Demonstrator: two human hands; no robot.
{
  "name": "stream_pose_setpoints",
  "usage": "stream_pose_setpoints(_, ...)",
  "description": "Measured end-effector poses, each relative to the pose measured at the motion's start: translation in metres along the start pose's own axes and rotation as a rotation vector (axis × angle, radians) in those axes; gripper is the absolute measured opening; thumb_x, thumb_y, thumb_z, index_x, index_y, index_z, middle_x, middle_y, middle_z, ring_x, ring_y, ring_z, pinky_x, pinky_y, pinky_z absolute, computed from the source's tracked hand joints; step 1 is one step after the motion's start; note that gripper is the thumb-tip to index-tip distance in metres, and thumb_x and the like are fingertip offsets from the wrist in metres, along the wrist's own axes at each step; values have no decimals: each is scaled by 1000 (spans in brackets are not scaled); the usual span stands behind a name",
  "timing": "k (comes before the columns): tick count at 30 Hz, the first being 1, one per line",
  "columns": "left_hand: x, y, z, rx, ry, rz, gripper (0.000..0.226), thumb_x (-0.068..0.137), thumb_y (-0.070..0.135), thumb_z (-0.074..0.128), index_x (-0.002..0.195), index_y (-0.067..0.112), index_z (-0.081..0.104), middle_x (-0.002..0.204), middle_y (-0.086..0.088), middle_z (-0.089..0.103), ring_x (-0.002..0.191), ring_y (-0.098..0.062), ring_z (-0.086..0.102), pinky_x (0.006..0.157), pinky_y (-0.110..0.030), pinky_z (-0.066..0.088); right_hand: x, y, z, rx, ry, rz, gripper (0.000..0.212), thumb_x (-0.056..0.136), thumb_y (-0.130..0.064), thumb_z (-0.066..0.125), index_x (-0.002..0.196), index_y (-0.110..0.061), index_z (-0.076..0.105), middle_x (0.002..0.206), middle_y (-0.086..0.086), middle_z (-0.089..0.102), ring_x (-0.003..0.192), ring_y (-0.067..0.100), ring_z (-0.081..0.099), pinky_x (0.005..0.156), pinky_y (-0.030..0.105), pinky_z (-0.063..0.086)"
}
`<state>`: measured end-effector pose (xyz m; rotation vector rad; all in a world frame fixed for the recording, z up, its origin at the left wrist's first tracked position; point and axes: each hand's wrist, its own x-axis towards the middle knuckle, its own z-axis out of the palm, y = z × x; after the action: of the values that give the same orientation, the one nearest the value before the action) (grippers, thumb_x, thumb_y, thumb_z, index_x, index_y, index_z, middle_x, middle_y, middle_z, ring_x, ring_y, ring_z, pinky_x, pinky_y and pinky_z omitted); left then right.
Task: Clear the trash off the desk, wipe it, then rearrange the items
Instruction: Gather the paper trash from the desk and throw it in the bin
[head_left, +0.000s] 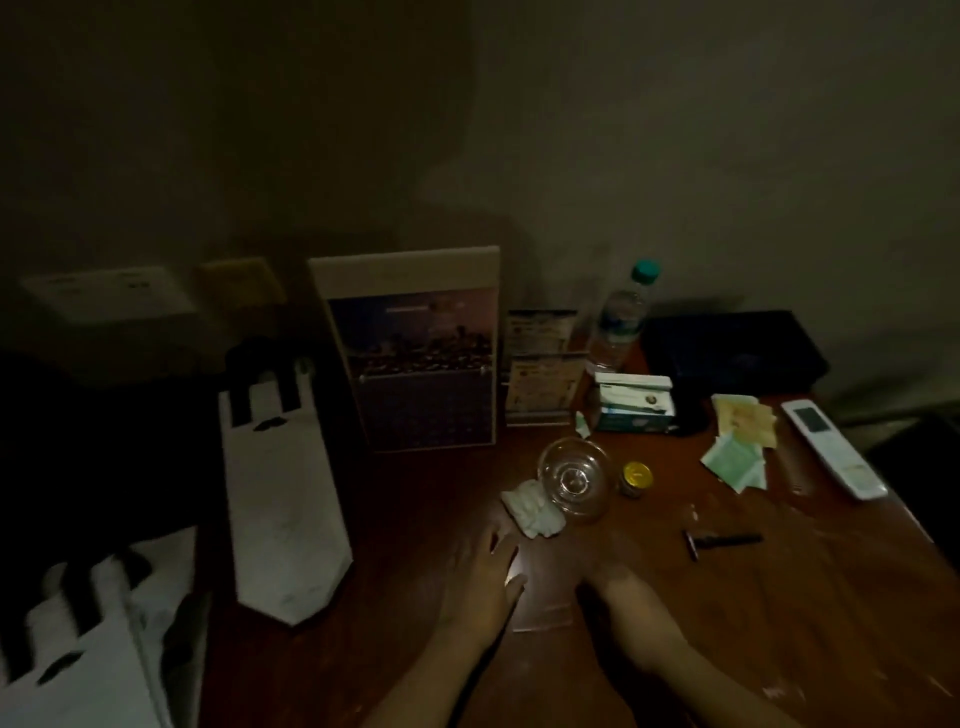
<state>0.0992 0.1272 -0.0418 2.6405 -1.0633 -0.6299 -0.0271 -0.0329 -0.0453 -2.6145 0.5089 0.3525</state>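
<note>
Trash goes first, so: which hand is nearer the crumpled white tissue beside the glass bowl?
Left. The left hand lies just short of the tissue, fingertips almost at it; the right hand sits farther off, to its right and closer to the person.

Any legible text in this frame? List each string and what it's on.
No text can be read; the frame is dark and blurred.
Calendar: print too blurred.
Card stand: print too small.
Box: label blurred.
Water bottle: label unreadable.
Remote: buttons and screen unreadable.
</note>
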Motion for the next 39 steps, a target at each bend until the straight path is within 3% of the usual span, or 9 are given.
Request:
stream_pose_setpoints(6,47,18,12,129,-102,185,50,99,44,37,147,43,23,159,7,10,143,-23,15,110,-40,27,33,12,-47,154,254,102,11,90,-27,55,99,-23,60,98,-6,61,90,13,56,74,33,49)
stream_pose_setpoints(8,55,15,10,178,-95,156,45,100,47,30,144,36,33,158,6,15,144,-22,13,110,-41,22,52,20,-67,163,295,129,7,89,-23,58,94,-19,59,92,-1,61,85,16,58,70,34,49)
stream_pose_setpoints(11,66,0,-2,200,-18,38,41,101,45,28,137,28,40,149,3,31,136,-23,26,105,-38,28,86,28,-88,183,310,102,8,90,-21,57,98,-19,59,93,-1,62,84,16,59,72,33,50)
stream_pose_setpoints(13,74,-18,-6,165,-15,-41,41,101,38,35,141,28,35,151,2,29,133,-22,31,103,-35,33,111,28,-99,218,293,75,14,92,-19,55,105,-16,60,98,0,63,88,16,60,78,33,51)
stream_pose_setpoints(16,82,-38,-10,13,-12,-171,47,99,29,44,144,31,31,153,6,28,133,-16,33,100,-27,38,145,27,-103,150,224,37,11,91,-15,56,100,-11,62,101,5,62,91,21,60,79,34,49)
stream_pose_setpoints(20,99,-37,-12,-83,34,-175,58,95,27,52,146,30,26,146,5,25,123,-11,44,88,-18,41,181,39,-101,8,85,2,8,88,-8,55,94,-7,62,102,10,60,93,27,59,77,35,47)
stream_pose_setpoints(26,109,-43,-5,-99,26,-184,44,93,29,51,136,25,41,138,4,33,116,-13,46,89,-27,46,209,38,-98,-181,-100,33,21,88,-6,53,105,-5,65,109,15,64,100,29,62,82,31,46)
stream_pose_setpoints(34,113,-41,-3,-124,51,-218,40,94,30,53,132,23,42,136,2,30,114,-14,48,86,-23,45,213,43,-88,-128,-55,15,41,87,-4,52,127,-8,44,117,15,58,102,31,60,81,35,45)
stream_pose_setpoints(39,113,-41,1,-128,76,-215,38,94,30,53,130,22,44,134,1,32,111,-13,50,86,-26,47,209,44,-87,-161,-68,47,25,89,-4,52,113,-8,59,113,13,61,101,27,61,85,34,50)
